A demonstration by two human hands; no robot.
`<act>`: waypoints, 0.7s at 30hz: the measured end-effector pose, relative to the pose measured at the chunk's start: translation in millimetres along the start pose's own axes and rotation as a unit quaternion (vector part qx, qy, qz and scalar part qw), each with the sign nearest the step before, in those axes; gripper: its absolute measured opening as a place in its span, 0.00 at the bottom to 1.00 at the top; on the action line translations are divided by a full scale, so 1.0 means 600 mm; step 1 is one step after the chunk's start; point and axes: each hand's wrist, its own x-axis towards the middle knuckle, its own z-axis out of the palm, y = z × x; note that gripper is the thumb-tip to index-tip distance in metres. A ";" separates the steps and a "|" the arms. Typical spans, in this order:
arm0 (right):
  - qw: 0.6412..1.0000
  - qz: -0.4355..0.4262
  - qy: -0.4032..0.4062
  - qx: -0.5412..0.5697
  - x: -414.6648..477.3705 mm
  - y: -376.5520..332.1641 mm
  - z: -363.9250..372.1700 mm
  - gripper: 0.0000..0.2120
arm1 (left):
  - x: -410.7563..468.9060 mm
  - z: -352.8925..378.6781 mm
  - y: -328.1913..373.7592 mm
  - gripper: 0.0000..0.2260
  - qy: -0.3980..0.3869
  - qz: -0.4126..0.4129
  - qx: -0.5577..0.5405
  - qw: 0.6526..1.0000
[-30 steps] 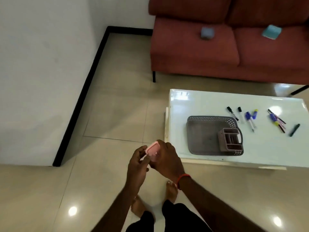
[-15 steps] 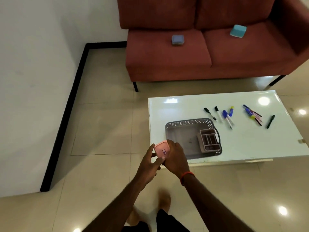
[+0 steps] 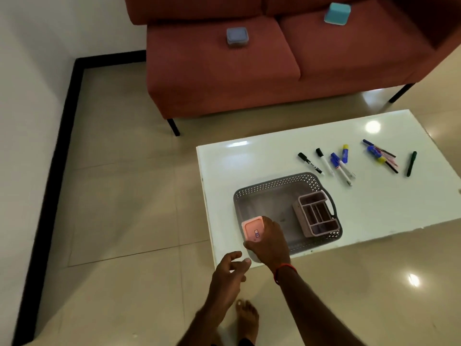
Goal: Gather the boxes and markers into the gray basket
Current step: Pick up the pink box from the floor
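White and glossy, the counter (image 3: 249, 166) now sits closer than a moment ago. Right hand (image 3: 270, 243) has its fingers (image 3: 252, 245) clamped round the pink box (image 3: 253, 229), which has moved over the near-left corner of the gray basket (image 3: 274, 186); earlier both hands held it short of the counter. Left hand (image 3: 228, 273) has let go, fingers loosely spread, empty. A pink organizer (image 3: 315, 213) stands in the basket's right end. Markers (image 3: 339, 163) lie beyond. Two boxes, gray-blue (image 3: 237, 37) and teal (image 3: 336, 13), rest on the red sofa (image 3: 212, 78).
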 end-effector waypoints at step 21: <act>0.978 -0.049 -0.110 -0.171 0.083 0.144 0.082 0.45 | 0.090 -0.042 -0.178 0.26 0.056 -0.053 0.020 0.997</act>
